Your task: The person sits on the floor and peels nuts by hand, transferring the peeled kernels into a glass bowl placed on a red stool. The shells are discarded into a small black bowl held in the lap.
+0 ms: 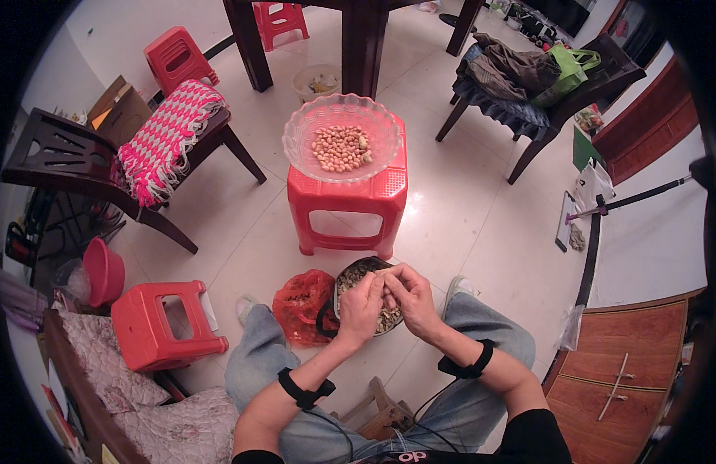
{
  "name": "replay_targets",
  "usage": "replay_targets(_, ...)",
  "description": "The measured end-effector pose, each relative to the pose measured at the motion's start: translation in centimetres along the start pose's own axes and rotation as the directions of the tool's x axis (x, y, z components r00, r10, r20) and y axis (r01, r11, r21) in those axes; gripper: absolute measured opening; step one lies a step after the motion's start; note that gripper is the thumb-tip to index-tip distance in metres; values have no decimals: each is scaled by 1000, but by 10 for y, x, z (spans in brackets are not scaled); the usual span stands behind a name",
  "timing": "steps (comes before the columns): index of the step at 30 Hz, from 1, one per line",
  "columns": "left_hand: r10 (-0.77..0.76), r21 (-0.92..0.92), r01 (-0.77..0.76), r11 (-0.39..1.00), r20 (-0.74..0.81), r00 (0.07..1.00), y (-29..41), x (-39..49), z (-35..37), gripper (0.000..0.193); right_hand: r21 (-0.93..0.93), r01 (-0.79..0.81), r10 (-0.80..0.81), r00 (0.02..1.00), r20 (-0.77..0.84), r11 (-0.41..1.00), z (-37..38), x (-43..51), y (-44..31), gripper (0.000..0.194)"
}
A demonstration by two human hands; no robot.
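Observation:
My left hand and my right hand meet at the fingertips, pinching a small pale piece that looks like a peanut, mostly hidden by the fingers. Below them, a dark-rimmed bucket holds peanut shells; the hands cover part of it. A crumpled red plastic bag lies against the bucket's left side. Farther ahead, a clear scalloped bowl rests on a red plastic stool. Inside it are many shelled peanuts, with a few pale unshelled ones on the right.
Left are another red stool, a pink basin and a chair with a pink-and-white knitted cover. A clothes-laden chair stands ahead right. Beyond the bowl are dark table legs and a waste bin. A wooden cabinet is at right.

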State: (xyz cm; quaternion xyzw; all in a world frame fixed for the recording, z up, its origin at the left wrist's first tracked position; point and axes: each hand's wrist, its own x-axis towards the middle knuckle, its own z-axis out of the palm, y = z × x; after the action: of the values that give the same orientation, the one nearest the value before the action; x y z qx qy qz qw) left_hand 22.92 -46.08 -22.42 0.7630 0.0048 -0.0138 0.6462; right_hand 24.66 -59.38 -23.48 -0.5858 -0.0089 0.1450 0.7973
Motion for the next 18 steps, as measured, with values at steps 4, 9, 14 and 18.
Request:
replay_targets(4,-34,62,34,998,9,999,-1,-1,-1,37,12,2,-3,1000,16,1000,0,-2,1,21)
replay_targets(9,-48,-48,47,998,-26,998,0,-1,0,39,-11,-17,17,1000,21,1000,1,-2,-1,19)
replay_targets(14,-84,-116,83,990,0,996,-1,2,-1,40,19,-47,46,998,52,999,-3,1,-4,20)
replay_targets(18,-130,-280,145,949,69,989,-9,5,-2,39,-4,-52,52,996,69,999,-5,4,-5,22)
